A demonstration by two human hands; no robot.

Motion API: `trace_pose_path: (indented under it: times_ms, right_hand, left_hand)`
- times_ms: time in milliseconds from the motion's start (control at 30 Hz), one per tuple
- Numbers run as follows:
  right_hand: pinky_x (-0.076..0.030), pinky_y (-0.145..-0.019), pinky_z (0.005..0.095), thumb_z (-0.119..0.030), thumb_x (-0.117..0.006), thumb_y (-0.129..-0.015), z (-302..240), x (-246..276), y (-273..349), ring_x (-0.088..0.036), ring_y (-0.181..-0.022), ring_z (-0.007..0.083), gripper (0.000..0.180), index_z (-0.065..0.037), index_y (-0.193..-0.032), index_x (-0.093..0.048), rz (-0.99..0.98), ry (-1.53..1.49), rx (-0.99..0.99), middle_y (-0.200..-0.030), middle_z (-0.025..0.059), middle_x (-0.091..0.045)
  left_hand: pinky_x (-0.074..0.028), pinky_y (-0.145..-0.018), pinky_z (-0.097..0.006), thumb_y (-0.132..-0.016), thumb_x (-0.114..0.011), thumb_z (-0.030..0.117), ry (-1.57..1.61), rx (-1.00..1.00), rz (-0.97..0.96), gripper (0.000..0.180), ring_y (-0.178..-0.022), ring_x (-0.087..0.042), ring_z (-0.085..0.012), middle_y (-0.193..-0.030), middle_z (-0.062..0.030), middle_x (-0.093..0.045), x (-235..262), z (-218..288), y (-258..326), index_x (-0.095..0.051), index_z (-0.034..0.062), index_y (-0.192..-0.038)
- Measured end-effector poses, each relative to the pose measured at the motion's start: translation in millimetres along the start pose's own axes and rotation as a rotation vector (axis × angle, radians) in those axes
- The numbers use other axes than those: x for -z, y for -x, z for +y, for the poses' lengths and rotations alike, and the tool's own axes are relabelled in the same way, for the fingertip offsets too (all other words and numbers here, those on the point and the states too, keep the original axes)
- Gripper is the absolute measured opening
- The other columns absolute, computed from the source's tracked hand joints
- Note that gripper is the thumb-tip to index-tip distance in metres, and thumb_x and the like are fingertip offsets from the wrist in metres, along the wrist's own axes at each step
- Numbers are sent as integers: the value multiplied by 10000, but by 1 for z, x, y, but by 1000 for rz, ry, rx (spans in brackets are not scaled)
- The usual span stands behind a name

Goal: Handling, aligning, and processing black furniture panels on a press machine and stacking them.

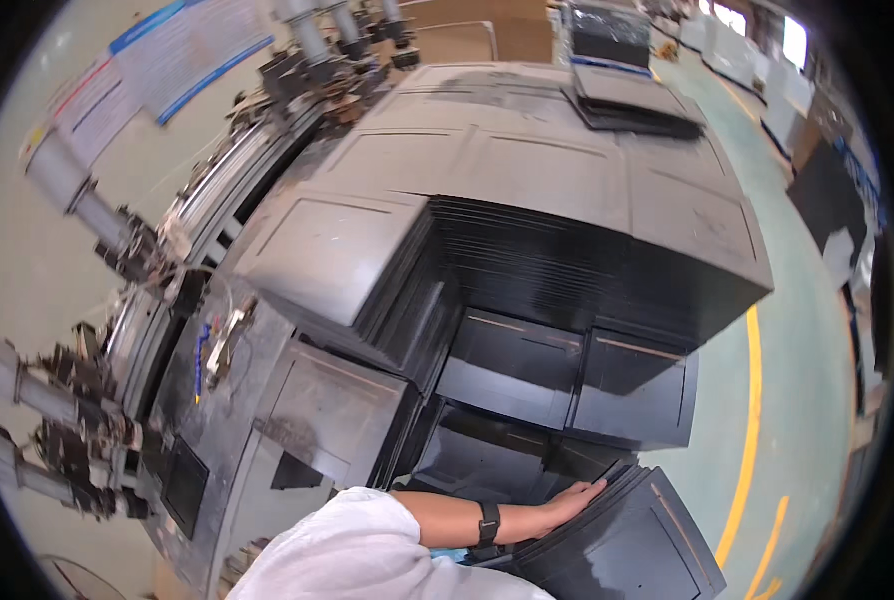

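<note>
My left hand [571, 503], below a white sleeve and a dark wristband, reaches across to the right at the bottom of the view. Its fingers lie against the upper left edge of a tilted stack of dark flat panels [622, 545], holding it. Each panel has a thin line along its border. My right hand is out of view. Just beyond the held stack, lower piles of dark panels [512, 365] lie side by side, with another low pile [632, 385] at their right.
A tall block of stacked panels [537, 165] fills the middle, with loose panels [632, 95] on top. Left runs a grey workbench [232, 400] with a rail and machine units [132, 240]. Right is a green floor with a yellow line [752, 430].
</note>
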State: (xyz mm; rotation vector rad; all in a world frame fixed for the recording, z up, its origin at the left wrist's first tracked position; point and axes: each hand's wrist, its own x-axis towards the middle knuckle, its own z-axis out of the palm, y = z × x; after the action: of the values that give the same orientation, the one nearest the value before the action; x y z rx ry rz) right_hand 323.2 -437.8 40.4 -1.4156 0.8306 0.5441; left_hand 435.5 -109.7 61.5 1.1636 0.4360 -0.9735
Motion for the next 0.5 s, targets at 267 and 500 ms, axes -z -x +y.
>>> trace_pose_path:
  times_ms: [267, 500]
  right_hand:
    - [-447, -955, 376, -335, -430, -970, -98, -114, 106, -540, -1122, 243, 438, -49, -1297, -495, -270, 430, 269, -1254, 119, -556]
    - [-437, -968, 379, -353, -432, -969, -116, -250, 150, -527, -1141, 245, 452, -57, -1306, -488, -604, 731, 507, -1273, 116, -545]
  left_hand:
    - [-127, -1145, -383, -915, -232, 676, 155, -367, 65, 850, -1431, -50, -235, -1558, -110, -55, 64, 15, 141, -90, 68, -1491]
    - [-355, -1054, -395, -919, -267, 666, 576, -587, 126, 789, -1299, -385, -260, -1437, -153, -367, 176, -23, 285, -307, 72, -1437]
